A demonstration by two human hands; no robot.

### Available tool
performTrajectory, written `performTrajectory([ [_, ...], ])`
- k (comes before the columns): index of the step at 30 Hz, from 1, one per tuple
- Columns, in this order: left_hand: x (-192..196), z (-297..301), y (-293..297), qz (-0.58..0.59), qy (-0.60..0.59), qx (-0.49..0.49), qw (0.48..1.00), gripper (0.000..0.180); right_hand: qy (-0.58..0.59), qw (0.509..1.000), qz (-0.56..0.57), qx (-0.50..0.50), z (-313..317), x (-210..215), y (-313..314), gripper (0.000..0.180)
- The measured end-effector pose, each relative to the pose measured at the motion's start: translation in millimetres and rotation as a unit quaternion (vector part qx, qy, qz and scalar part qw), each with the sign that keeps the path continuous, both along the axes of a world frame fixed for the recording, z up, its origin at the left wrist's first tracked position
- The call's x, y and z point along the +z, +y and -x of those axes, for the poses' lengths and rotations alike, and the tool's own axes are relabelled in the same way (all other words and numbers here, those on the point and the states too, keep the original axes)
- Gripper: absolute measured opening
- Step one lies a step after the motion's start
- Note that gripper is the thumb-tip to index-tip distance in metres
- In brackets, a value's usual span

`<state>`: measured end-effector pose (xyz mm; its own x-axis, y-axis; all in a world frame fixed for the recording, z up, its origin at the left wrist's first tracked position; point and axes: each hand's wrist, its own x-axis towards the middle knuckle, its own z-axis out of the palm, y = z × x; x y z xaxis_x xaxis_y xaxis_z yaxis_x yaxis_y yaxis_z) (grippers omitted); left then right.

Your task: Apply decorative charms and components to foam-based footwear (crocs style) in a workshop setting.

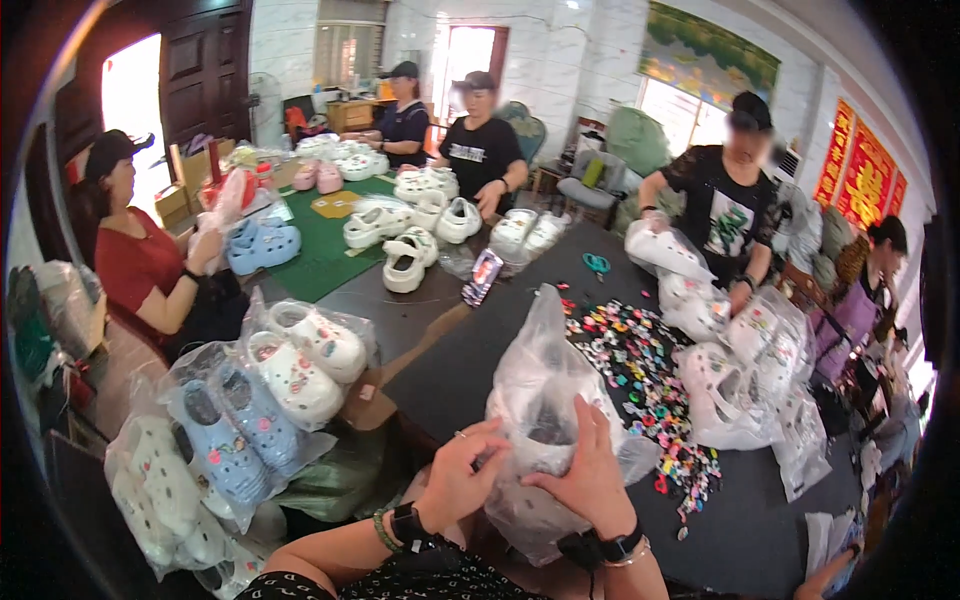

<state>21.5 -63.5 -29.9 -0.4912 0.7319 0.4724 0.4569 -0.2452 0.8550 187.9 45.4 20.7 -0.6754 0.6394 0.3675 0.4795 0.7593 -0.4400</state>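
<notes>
Dark bench (450,378), pale walls (560,48). Your view's 5 o'clock: clear bag (535,505), white clogs (512,397) inside. Right grip (597,482) spread against it; left grip (457,482), can't tell.

- Clear plastic bag (543,325) between the fingers (583,425): thin, crinkled film with glossy highlights along its folds.
- White clogs (404,265): moulded plastic or foam, smooth, with a soft low sheen.
- Blue clogs (262,246): same smooth moulded look, nearly matt.
- Small charms (650,400): apparently plastic, brightly coloured, some slightly shiny.
- Counter (460,375): dark, smooth and mostly matt; the exact material is unclear.
- Green mat (325,272): flat and matt.
- Door (207,70): dark panelled wood, or a wood look, with a slight polish.
- Wall (545,70): glossy, veined, marble-like tile.
- Patterned garment (400,577): soft matt cloth.
</notes>
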Motion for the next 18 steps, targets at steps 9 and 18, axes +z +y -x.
performTrajectory([
  [9,42,-31,-43,-0.004,0.051,-0.166,0.985,0.021,-0.005,0.999,-0.02,0.045,-43,24,0,0.02],
  [18,54,-47,-19,-0.118,0.035,-0.305,0.945,0.019,0.304,0.944,0.07,-0.104,-119,80,-13,0.017],
])
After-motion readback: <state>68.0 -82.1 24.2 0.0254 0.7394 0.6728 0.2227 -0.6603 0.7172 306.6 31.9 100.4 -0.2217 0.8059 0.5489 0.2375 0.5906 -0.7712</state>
